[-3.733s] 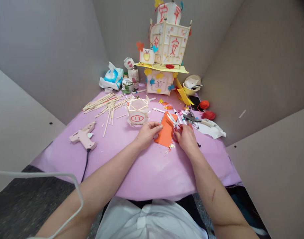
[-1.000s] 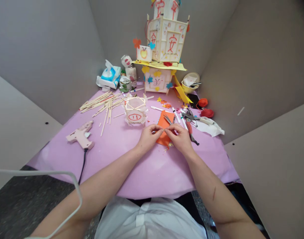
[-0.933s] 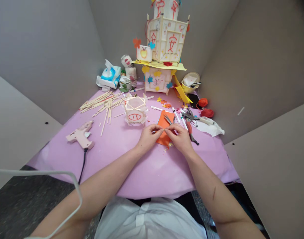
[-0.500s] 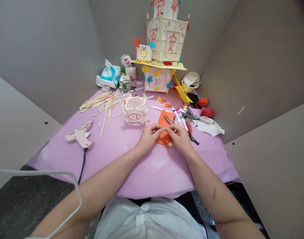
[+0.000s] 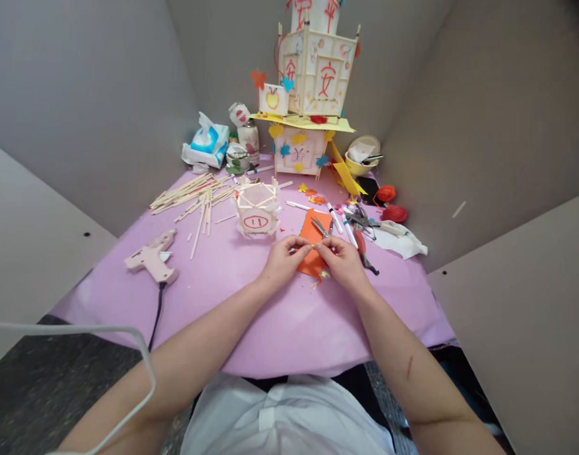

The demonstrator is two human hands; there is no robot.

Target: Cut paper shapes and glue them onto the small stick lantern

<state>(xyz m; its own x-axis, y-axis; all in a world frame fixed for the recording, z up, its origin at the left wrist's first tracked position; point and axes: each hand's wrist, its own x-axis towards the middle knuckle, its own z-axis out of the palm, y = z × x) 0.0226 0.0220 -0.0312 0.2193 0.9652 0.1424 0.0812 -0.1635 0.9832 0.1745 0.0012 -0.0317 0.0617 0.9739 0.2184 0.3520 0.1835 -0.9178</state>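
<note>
"Yellowish, is it, that speck (image 5: 314, 246) between the fingertips?"

"It looks so, though it's too small and too covered for me to name. The left hand (image 5: 280, 262) and the right hand (image 5: 343, 260) each have thumb and forefinger closed in a pinch on it, meeting just above the orange paper (image 5: 309, 226)."

"How would you handle something that tiny?"

"With light pressure, I'd say. Let one hand steady it and the other do the shaping, and use the very tips, or a piece that thin may crease where you don't want it. Resting the wrists on the purple cloth (image 5: 289, 328) should help against shaking."

"And the scissors (image 5: 319, 226)?"

"On the paper, just beyond the fingers. I'd keep the knuckles off the points. Watch the pale scraps (image 5: 324, 275) by the near edge too; a dropped piece could be lost among them."

"What's farther out?"

"The small paper-sided frame (image 5: 256, 213) stands upright past the left hand, near enough for a sleeve or elbow to nudge. The red-handled pliers (image 5: 360, 248) are beside the right hand. Well off to the left is the pink glue gun (image 5: 154, 259); I can't tell whether it's hot, so treat it as if it were."
</note>
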